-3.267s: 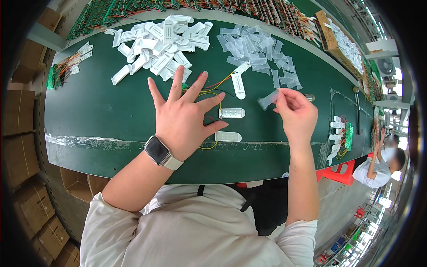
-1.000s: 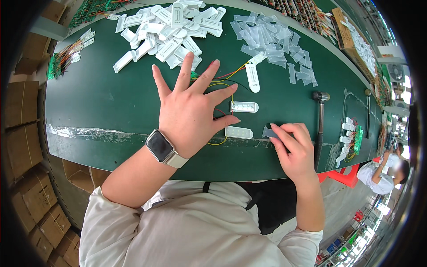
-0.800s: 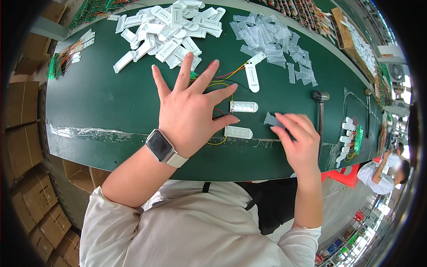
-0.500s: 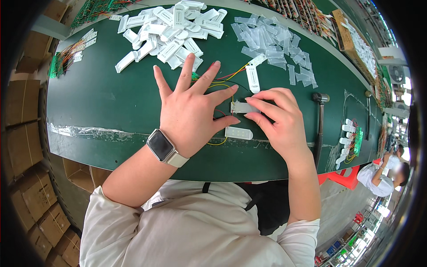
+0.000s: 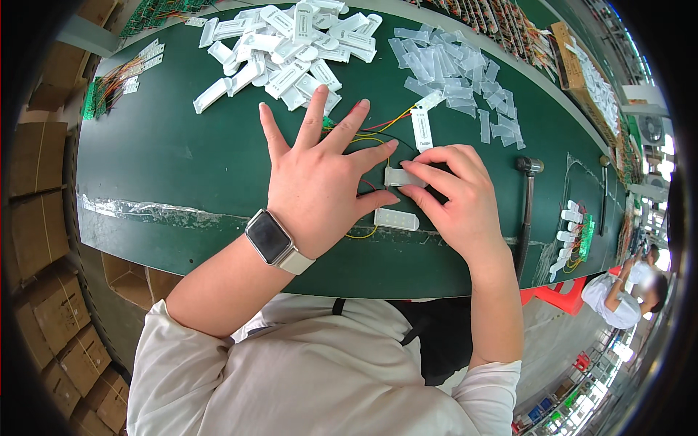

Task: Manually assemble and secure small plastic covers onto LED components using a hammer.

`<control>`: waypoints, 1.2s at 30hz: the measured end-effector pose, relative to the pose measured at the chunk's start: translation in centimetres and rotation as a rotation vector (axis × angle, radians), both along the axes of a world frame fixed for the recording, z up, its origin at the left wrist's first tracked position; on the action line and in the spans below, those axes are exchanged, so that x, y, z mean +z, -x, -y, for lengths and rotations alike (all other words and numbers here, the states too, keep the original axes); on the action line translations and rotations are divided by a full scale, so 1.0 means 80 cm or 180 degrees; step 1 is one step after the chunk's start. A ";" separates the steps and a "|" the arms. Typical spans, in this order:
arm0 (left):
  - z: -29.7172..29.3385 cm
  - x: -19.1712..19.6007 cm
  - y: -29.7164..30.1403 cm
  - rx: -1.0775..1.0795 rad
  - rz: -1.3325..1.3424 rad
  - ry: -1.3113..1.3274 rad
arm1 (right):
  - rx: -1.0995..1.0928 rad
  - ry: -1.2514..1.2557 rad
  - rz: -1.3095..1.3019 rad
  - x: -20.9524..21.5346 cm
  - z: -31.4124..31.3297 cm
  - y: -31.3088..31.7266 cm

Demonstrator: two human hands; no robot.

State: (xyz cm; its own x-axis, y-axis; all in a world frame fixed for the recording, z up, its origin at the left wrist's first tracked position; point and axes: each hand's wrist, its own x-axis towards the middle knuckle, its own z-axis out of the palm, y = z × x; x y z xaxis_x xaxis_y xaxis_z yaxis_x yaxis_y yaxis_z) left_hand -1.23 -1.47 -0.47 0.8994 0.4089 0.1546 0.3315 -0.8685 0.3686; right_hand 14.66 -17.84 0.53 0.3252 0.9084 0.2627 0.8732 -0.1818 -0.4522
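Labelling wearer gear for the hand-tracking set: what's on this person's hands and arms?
Left hand: ungloved; wrist has a rounded-rectangular smartwatch, dark screen, light strap. Right hand: ungloved, wrist without watch or band. Loose, short off-white sleeves on both arms.

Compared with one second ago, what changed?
The right hand carried a translucent rectangular plastic strip leftward and forward onto a white round-ended plastic housing; its fingers remain at the strip. The left hand stays spread beside it; the second white plastic housing nearby stayed put.
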 end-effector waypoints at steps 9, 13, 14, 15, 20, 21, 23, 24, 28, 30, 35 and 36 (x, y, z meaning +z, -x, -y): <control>0.001 0.000 0.000 -0.0001 0.0017 -0.0008 | -0.0037 0.0005 0.0035 -0.001 0.004 -0.001; 0.001 -0.001 0.000 -0.0001 0.0040 -0.0018 | -0.0060 0.0001 0.0022 -0.001 0.003 0.000; 0.001 -0.001 0.000 -0.0001 0.0040 -0.0019 | -0.0060 0.0000 0.0022 -0.001 0.003 0.000; 0.001 -0.001 0.000 0.0001 0.0030 -0.0012 | -0.0067 -0.0008 0.0027 -0.001 0.002 0.001; 0.000 -0.001 0.001 0.0004 0.0020 -0.0019 | -0.0088 -0.0074 0.0065 -0.004 0.001 0.004; 0.000 0.000 0.001 0.0007 0.0022 -0.0022 | -0.0092 -0.0096 0.0089 -0.005 0.001 0.004; 0.000 -0.001 0.000 0.0000 0.0028 -0.0019 | -0.0105 -0.0111 0.0117 -0.004 0.002 0.005; 0.000 -0.001 0.000 0.0005 0.0032 -0.0021 | -0.0117 -0.0099 0.0146 -0.004 0.002 0.007; 0.000 -0.002 0.000 0.0008 0.0037 -0.0052 | -0.0095 -0.0112 0.0218 -0.005 0.003 0.005; 0.001 0.000 -0.002 -0.0005 0.0026 -0.0038 | -0.0093 -0.0082 0.0241 -0.005 0.005 0.003; 0.002 0.003 -0.002 0.0002 -0.0023 0.0032 | -0.0409 0.0033 0.0582 0.026 0.035 0.003; 0.001 0.002 0.000 -0.0014 -0.0044 0.0026 | -0.0635 0.0029 0.0672 0.035 0.057 0.005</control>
State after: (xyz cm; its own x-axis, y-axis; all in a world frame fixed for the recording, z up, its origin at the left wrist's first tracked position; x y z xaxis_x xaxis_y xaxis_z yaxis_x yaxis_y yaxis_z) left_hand -1.23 -1.51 -0.30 0.9032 0.4062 0.1387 0.3329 -0.8669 0.3710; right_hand 14.28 -22.39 3.32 0.4368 0.8346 0.3357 0.8943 -0.3627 -0.2619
